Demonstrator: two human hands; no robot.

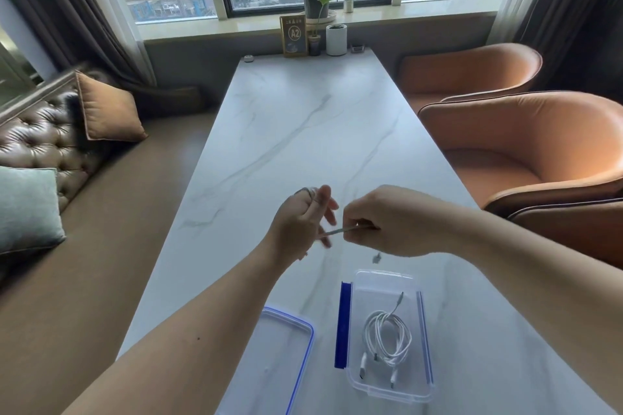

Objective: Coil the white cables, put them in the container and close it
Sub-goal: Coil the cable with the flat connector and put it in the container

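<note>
white cable [340, 231] is stretching taut between our hands: we are pinching it shut in our right hand [377, 222], while our left hand [303, 217] is half open with loops gathering around its fingers, both hovering above the marble table [303, 118]. it is looking light, limp and springy, so we are judging it best to hold the bundle at the crossing of its loops, or it may uncoil. one coiled cable [387, 337] is lying in the clear container [357, 381] nearby, its blue-rimmed lid [303, 347] just beside.
</note>
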